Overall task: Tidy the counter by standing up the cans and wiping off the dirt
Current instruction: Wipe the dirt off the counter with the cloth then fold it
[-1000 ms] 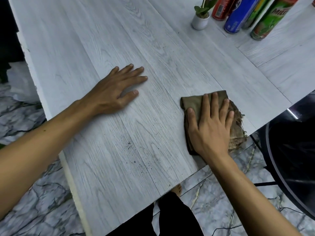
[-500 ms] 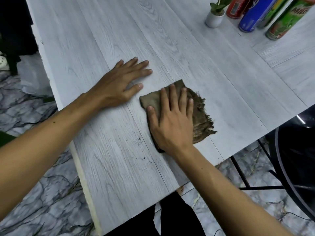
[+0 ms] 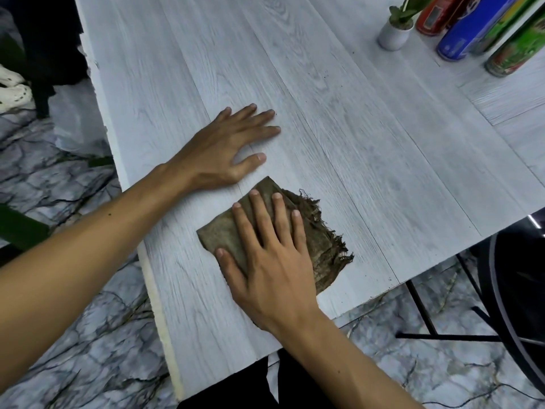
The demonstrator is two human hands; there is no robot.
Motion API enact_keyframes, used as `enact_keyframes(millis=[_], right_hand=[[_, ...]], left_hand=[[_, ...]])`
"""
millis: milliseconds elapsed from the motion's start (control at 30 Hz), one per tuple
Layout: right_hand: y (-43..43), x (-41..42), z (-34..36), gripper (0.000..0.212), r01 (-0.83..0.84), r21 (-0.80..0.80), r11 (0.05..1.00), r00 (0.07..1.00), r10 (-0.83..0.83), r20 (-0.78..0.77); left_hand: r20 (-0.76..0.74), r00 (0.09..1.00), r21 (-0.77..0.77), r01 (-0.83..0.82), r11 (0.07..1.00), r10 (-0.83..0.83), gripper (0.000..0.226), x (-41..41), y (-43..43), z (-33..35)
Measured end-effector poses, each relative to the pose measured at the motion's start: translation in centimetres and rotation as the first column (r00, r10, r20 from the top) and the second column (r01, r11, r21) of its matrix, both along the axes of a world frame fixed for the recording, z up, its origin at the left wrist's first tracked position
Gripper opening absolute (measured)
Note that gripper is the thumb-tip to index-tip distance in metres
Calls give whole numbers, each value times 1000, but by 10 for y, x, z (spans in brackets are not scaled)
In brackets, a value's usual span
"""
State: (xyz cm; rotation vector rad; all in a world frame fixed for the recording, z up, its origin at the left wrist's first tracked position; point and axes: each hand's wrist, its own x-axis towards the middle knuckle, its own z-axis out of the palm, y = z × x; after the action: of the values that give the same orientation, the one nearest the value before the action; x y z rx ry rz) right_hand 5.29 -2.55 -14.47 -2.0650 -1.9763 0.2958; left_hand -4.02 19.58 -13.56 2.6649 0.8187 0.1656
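Pale wood-grain counter (image 3: 354, 143) over marbled floor (image 3: 88, 335) — both hands flat, fingers spread, right hand (image 3: 271, 270) pressing cloth (image 3: 321, 246).

A small white pot (image 3: 393, 36) holding a green plant (image 3: 404, 10) stands at the far right of the tabletop. Below, the floor (image 3: 97, 329) is grey marble-patterned tile. A black metal frame (image 3: 424, 317) and a dark curved object (image 3: 519, 290) sit at the right; pale perforated shoes (image 3: 13, 90) lie at the far left.
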Motion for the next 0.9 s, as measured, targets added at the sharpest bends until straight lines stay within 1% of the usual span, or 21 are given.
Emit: enact_keyframes(millis=[200, 300, 433, 567, 700, 900], right_hand=[[-31, 14, -1, 69, -27, 8, 1000, 1000, 27, 16], [-47, 28, -2, 70, 0, 17, 1000, 1000, -1, 27], [-54, 53, -1, 70, 86, 5, 996, 996, -86, 33], [-41, 81, 3, 72, 197, -50, 979, 980, -196, 5], [-15, 100, 9, 73, 263, -84, 961, 964, -266, -25], [19, 107, 11, 70, 265, -97, 959, 962, -270, -48]], left_hand=[[-5, 1000, 5, -9, 1000, 9, 59, -5, -10, -1], [0, 1000, 3, -16, 1000, 16, 60, -10, -16, -2], [-4, 999, 10, -33, 999, 33, 60, -17, -25, -4], [-5, 998, -2, -58, 998, 58, 60, -25, -34, -4], [12, 997, -13, -70, 997, 70, 55, -30, -36, -2], [31, 992, -11, -121, 993, 122, 57, -40, -34, 0]])
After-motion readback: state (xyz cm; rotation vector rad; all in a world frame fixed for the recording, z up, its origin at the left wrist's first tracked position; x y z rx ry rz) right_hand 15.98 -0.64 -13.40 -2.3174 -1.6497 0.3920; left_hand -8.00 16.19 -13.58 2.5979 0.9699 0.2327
